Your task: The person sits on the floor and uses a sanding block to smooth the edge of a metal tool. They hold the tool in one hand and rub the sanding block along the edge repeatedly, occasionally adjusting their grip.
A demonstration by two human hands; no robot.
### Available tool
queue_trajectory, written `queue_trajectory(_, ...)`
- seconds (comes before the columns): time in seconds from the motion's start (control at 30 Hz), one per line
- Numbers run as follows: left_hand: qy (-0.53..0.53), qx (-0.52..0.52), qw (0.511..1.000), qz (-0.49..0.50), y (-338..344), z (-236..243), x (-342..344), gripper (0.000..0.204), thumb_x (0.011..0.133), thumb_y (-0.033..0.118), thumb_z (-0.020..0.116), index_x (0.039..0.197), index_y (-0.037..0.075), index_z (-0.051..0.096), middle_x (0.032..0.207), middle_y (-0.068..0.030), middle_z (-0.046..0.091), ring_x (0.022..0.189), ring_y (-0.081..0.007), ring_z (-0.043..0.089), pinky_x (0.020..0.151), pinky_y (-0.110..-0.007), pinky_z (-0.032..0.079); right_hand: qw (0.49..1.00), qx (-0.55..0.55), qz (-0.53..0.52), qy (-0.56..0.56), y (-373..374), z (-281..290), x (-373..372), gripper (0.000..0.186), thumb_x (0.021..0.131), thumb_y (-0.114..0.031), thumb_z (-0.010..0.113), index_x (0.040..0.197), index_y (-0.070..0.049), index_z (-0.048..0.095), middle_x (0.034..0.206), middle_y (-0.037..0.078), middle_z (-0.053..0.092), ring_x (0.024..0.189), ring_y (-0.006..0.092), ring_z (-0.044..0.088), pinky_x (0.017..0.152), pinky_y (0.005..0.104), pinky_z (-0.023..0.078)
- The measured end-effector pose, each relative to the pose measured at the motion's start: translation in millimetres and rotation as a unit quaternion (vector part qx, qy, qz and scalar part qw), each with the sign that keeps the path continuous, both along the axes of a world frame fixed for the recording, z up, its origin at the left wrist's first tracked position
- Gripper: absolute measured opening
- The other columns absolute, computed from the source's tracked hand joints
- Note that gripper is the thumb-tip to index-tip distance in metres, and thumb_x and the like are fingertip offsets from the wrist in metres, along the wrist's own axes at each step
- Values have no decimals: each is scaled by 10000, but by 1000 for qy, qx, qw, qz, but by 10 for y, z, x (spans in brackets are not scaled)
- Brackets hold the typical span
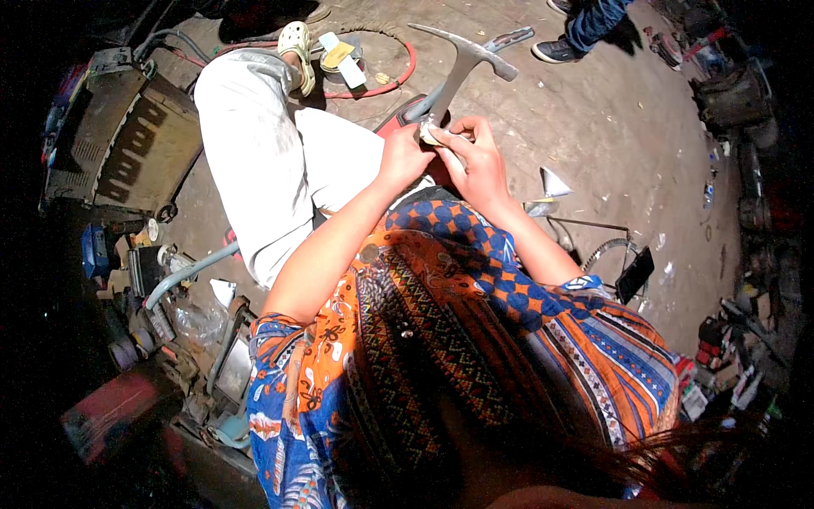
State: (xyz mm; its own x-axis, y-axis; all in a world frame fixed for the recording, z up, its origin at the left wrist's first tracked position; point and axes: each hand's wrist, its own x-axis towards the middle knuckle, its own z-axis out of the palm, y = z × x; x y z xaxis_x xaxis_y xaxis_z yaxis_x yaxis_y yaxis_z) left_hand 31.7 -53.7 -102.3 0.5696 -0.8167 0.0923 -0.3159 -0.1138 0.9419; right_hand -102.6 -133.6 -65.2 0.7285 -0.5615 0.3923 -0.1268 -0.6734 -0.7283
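Over my lap a grey metal pick hammer [459, 72] stands head up, with a long pointed end to the left and a short blunt end to the right. My left hand [405, 159] is closed round the lower handle, whose end is hidden by my fingers. Thumb and fingers of my right hand [480, 170] pinch a small whitish piece [429, 133] against the handle. Whether that piece is paper or cloth I cannot tell. Just behind the hammer runs a grey-blue bar [507, 40] with a red part [392, 126] by its lower end.
My leg in white trousers [246, 127] stretches left, ending in a cream clog [294, 38]. Near it lie a red hose [413, 66] and some cards [339, 56]. Another person's dark shoe [555, 52] is at far right. A metal cabinet [136, 144] stands left; scattered parts [721, 356] lie right.
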Motion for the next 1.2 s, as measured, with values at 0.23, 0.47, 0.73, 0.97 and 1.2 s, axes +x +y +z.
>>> queue_trajectory(0.23,20,-4,1000,4,-8,-77,13,217,785,119,648,956,-11,671,853,-186,707,811,-274,704,721,-363,523,996,-90,-20,13,32,144,81,278,819,-128,722,1091,-187,728,1030,94,568,880,306,634,700,404,526)
queue_trajectory(0.47,23,27,999,16,-16,97,-26,246,785,126,652,990,-9,672,873,-180,712,840,-268,709,732,-362,529,995,-97,-31,6,-1,100,148,269,823,-147,714,1089,-188,725,1017,95,577,866,301,641,698,400,527)
queue_trajectory(0.73,32,12,999,-27,-7,-92,43,237,790,141,666,984,5,678,844,-146,719,811,-230,708,715,-344,529,996,-90,-24,-5,-9,74,35,266,810,-139,722,1074,-169,727,1024,94,586,865,310,639,715,405,533)
queue_trajectory(0.97,-2,46,999,-3,3,-43,22,249,786,143,671,987,-3,680,872,-153,724,823,-237,707,715,-348,527,993,-115,-19,-13,-48,26,80,279,808,-142,720,1085,-184,723,1023,108,585,863,316,640,703,408,538)
queue_trajectory(1.2,27,47,998,14,-20,85,-44,267,797,207,729,901,-30,667,738,-116,686,691,-150,651,654,-326,506,982,-159,-89,-50,-276,111,231,288,800,-129,713,1079,-196,728,1018,113,577,815,320,636,660,416,527)
